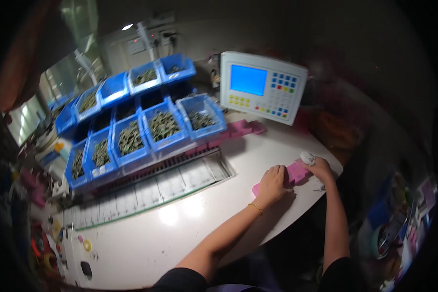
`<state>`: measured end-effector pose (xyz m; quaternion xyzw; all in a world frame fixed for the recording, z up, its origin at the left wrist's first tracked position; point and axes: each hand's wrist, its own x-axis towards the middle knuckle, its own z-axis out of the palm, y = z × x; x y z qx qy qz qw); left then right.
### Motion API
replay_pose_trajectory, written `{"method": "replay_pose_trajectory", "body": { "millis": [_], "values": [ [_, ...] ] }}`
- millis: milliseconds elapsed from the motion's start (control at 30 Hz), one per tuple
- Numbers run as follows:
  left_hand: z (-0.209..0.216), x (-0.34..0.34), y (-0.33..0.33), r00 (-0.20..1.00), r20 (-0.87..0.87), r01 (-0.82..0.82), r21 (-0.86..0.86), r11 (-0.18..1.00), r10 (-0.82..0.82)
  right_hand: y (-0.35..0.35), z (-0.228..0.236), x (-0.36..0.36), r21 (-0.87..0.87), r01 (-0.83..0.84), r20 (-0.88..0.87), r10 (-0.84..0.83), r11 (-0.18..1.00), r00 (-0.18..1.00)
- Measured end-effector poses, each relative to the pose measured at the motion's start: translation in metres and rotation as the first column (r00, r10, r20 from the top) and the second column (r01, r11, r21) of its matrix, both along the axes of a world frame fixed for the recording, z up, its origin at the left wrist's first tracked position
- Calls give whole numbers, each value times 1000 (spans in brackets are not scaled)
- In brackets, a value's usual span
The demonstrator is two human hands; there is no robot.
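Observation:
My left hand point(271, 185) is closed over a pink tray point(297, 173) with small compartments, near the right end of the white table. Its fingers lie together across the tray, and the thumb is hidden. At the tray's far right end, my right hand point(321, 169) is closed on a crumpled white bundle point(307, 158), perhaps cloth or plastic; blur hides its exact kind. White strands show beneath that hand, by the table edge.
Two tiers of blue bins point(164, 143) hold small greenish-grey parts. Before them lies a sunken slotted panel point(155, 187). A keypad console point(263, 87) with a blue screen stands behind my hands. More pink trays point(238, 129) sit beside the bins. The curved table edge runs close to my right hand.

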<state>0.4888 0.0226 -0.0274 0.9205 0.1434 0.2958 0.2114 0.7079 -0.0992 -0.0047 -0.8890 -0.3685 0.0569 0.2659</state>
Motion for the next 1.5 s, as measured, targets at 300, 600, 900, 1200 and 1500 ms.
{"method": "replay_pose_trajectory", "body": {
  "millis": [300,600,900,1200,1500],
  "values": [
    [13,-224,61,969,-141,209,23,978,-204,11,3,-192,-161,-313,206,342,936,917],
    [25,-435,109,870,-457,-18,347,938,185,107,28,-346,-81,-662,-72,658,745,749],
    [-1,-437,62,790,-220,-473,374,798,572,88,19,-302,-217,-414,414,467,884,781],
    [1,-443,57,766,-135,-559,343,755,629,128,-18,-375,204,-865,-101,889,459,447],
    [-18,-493,64,594,-113,-768,216,603,797,166,-26,-383,241,-874,-82,907,421,414]
  ]
}}
